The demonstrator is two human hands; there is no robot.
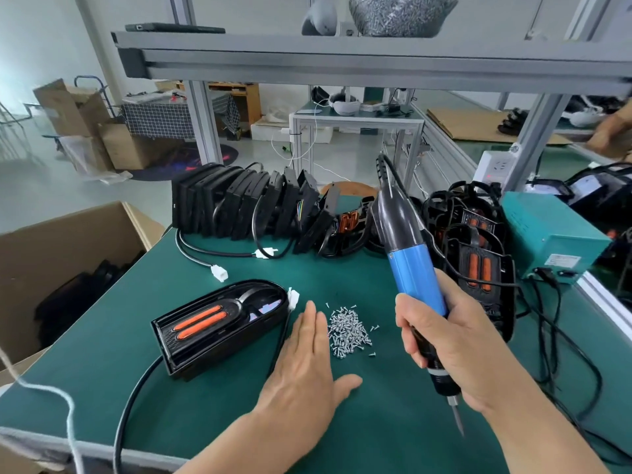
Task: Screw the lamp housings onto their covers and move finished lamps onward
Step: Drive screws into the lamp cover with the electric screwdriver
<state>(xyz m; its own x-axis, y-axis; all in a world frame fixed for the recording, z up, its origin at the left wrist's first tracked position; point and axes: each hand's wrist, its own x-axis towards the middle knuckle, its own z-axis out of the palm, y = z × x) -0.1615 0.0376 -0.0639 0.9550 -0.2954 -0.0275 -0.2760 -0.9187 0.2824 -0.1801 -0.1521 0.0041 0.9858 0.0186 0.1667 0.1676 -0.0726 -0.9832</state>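
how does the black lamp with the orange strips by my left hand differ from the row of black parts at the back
The black lamp unit with two orange strips lies flat and alone, open face up; the row of black plastic parts stands on edge, leaning together. The lamp unit sits beside the left hand; the row is at the far edge of the green mat. Both are black, with black cables ending in white connectors.

Only bare parts of the person show: the left hand (307,367) and left forearm (239,446) at lower centre of the frame, the right hand (455,347) and right forearm (533,436) at lower right, uncovered from fingers (309,323) to frame edge.
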